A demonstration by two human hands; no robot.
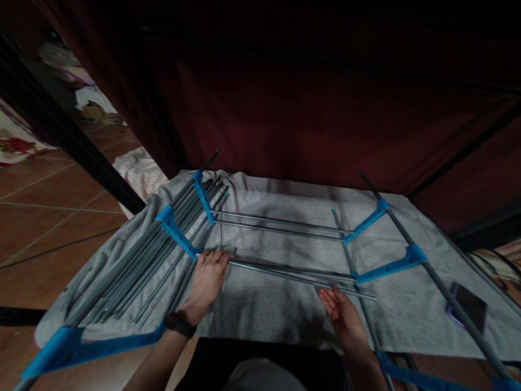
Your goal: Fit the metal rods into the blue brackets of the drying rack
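Note:
My left hand [210, 274], with a dark watch on its wrist, closes over the left end of a thin grey metal tube [280, 275] beside a blue plastic bracket [177, 232]. The tube slants right across the frame, and its right end lies loose past the right-hand upright pole. My right hand [342, 315] is just below the tube near that end, palm turned up and fingers stretched out; whether the fingertips touch it is hard to tell. Another blue bracket [391, 264] joins the right-hand poles. Behind, thin crossbars [280, 221] span the two side frames.
A bundle of grey tubes [146, 258] lies at left on the grey blanket [260, 315]. A phone [468, 307] rests at right beside a pole. A dark red curtain [285, 119] hangs behind. Tiled floor [52, 206] and a dark post [81, 130] are on the left.

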